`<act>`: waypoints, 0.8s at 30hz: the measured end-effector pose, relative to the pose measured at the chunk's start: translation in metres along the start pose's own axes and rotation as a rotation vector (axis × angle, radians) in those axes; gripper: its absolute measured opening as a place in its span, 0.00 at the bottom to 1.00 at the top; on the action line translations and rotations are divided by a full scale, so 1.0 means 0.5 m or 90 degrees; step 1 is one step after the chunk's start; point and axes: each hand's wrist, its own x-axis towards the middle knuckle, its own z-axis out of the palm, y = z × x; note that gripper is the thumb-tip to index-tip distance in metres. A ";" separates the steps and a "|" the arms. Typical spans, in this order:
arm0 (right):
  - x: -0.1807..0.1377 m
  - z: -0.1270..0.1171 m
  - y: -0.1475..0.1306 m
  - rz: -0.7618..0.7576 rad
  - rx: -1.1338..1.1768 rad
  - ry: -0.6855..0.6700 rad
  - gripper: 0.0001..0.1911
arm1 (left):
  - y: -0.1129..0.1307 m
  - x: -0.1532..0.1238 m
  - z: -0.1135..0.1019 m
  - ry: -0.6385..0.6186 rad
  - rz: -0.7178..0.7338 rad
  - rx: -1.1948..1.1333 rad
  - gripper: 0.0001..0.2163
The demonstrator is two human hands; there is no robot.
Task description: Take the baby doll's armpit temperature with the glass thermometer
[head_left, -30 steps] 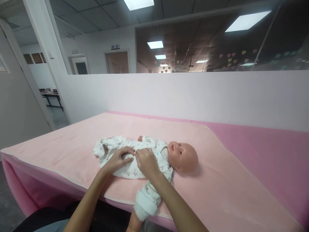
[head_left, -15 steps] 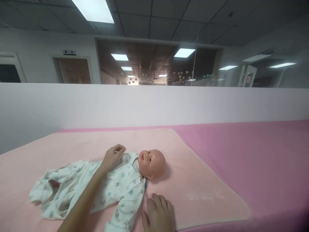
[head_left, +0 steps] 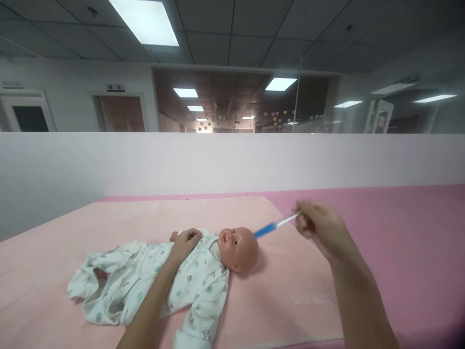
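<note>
A baby doll (head_left: 238, 247) in a white printed romper (head_left: 152, 281) lies on its back on a light pink blanket (head_left: 290, 286), head toward the right. My left hand (head_left: 185, 242) rests on the doll's chest near the far shoulder, fingers curled on the cloth. Raised above the blanket to the right of the doll's head, my right hand (head_left: 319, 228) pinches a thin thermometer (head_left: 274, 226) with a blue end that points toward the head.
A darker pink mattress (head_left: 399, 228) runs under the blanket and off to the right. Behind it stands a white partition wall (head_left: 232, 160) with glass panels above. Doorways show at the far left.
My right hand has lifted off the blanket beside the doll's arm and now holds the thermometer up to the right of the head. The left hand stays on the doll's chest.
</note>
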 end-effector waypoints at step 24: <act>0.171 0.177 0.013 0.195 0.135 -0.180 0.14 | -0.025 0.006 0.003 -0.024 0.006 -0.051 0.15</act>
